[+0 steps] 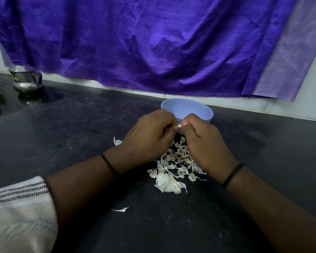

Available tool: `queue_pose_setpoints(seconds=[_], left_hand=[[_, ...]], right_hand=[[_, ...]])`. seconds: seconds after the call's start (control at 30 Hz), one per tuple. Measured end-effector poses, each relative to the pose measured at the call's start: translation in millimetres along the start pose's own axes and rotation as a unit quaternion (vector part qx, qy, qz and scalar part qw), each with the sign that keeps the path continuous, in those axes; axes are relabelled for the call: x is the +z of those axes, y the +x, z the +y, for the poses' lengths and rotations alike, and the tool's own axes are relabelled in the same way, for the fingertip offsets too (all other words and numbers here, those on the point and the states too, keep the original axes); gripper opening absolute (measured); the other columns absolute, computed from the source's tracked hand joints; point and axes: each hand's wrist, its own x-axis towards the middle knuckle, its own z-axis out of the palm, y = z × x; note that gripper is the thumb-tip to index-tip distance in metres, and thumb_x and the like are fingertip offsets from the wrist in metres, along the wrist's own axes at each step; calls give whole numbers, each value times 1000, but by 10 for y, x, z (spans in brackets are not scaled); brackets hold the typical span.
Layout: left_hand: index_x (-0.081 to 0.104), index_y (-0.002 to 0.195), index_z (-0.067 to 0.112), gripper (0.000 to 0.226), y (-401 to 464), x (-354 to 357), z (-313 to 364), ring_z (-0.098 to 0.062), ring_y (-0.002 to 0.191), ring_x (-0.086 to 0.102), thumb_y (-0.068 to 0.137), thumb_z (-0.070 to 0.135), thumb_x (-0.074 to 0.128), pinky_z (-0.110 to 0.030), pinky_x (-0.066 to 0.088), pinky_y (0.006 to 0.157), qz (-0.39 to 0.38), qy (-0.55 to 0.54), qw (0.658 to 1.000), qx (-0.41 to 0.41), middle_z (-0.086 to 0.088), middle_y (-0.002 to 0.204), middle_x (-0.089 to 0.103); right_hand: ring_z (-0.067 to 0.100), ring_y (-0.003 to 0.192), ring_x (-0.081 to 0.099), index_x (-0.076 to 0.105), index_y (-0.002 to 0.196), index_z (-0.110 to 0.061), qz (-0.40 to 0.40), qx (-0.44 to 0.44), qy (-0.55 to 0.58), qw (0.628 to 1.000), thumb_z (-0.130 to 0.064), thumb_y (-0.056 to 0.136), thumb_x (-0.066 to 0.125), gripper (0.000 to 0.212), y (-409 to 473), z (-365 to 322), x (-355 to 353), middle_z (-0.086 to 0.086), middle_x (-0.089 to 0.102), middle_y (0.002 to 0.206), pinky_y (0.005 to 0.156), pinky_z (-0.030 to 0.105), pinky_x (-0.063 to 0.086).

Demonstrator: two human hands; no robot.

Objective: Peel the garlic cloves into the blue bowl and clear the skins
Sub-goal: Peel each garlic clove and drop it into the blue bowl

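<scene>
A small pale garlic clove (179, 125) is pinched between my two hands just in front of the blue bowl (199, 110). My left hand (149, 134) curls its fingers round the clove's left end. My right hand (204, 143) pinches its right end with thumb and fingertips. Most of the clove is hidden by my fingers. The bowl's inside, as far as it shows, looks bare. A heap of white garlic skins (171, 172) lies on the dark counter (80, 128) under and below my hands.
A loose skin (117, 142) lies left of my left hand and another skin (120, 209) nearer me. A steel jug (26, 80) stands at the far left. A purple cloth (153, 42) hangs along the wall behind the bowl.
</scene>
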Motion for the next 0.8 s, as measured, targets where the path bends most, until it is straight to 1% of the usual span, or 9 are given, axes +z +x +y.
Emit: queue_pose_setpoints(seconds=[0.07, 0.13, 0.23, 0.33, 0.5, 0.6, 0.67, 0.73, 0.8], left_hand=[[59, 84, 15, 13, -11, 17, 26, -14, 73, 54, 93, 20, 53, -42, 46, 64, -16, -12, 1000, 0, 3, 80, 57], [57, 86, 16, 16, -21, 19, 44, -14, 75, 54, 95, 24, 47, -41, 47, 65, -28, -20, 999, -1, 3, 83, 56], [54, 86, 16, 17, -30, 29, 61, -16, 75, 54, 96, 26, 43, -43, 47, 65, -36, -23, 999, 0, 3, 84, 55], [54, 89, 14, 19, -27, 37, 71, -20, 75, 55, 97, 25, 41, -45, 47, 65, -41, -8, 999, 9, 2, 85, 55], [51, 82, 14, 19, -34, 26, 95, -19, 71, 53, 95, 25, 43, -45, 45, 63, -35, -10, 999, 10, 2, 80, 53], [55, 84, 13, 23, -46, 67, 87, -15, 78, 54, 98, 27, 43, -40, 47, 69, -13, -71, 997, -39, 2, 83, 55], [57, 88, 13, 26, -53, 86, 84, -15, 81, 56, 102, 30, 44, -38, 49, 72, 12, -120, 988, -98, 1, 85, 57], [58, 92, 12, 29, -60, 89, 75, -20, 79, 60, 103, 36, 46, -38, 51, 69, 16, -177, 972, -155, -5, 85, 61], [58, 94, 12, 42, -69, 79, 87, -21, 76, 63, 98, 52, 46, -30, 50, 64, -5, -236, 956, -175, -7, 87, 64]], right_hand=[[16, 52, 44, 36, 68, -24, 28, -9, -22, 999, -30, 104, 40, 36, -10, 8, 32, -3, 47, 59, 49, 35, 35], [20, 52, 46, 35, 66, -22, 57, -11, -54, 997, -35, 103, 39, 39, -11, 20, 51, -3, 45, 56, 50, 36, 36], [18, 49, 48, 36, 62, -22, 82, -12, -90, 993, -44, 101, 35, 45, -20, 8, 56, -4, 44, 52, 48, 31, 32], [13, 47, 48, 42, 60, -22, 92, -16, -134, 987, -57, 99, 26, 55, -22, -6, 51, -5, 45, 49, 46, 27, 28], [15, 52, 50, 46, 61, -25, 90, 7, -90, 992, -51, 102, 29, 51, -11, 23, 77, -6, 47, 51, 49, 29, 29], [14, 52, 48, 49, 63, -23, 91, 18, -67, 993, -48, 103, 31, 51, -15, 13, 105, -6, 44, 51, 50, 30, 29], [16, 57, 53, 63, 74, -19, 72, 32, -59, 995, -50, 102, 29, 54, -20, 0, 119, -5, 50, 54, 53, 31, 35], [12, 61, 57, 71, 83, -22, 62, 40, -29, 997, -51, 101, 29, 55, -26, -11, 127, -5, 57, 59, 57, 32, 41], [6, 59, 56, 66, 77, -27, 57, 58, 16, 997, -50, 102, 31, 49, -28, -37, 127, -8, 57, 57, 57, 29, 41]])
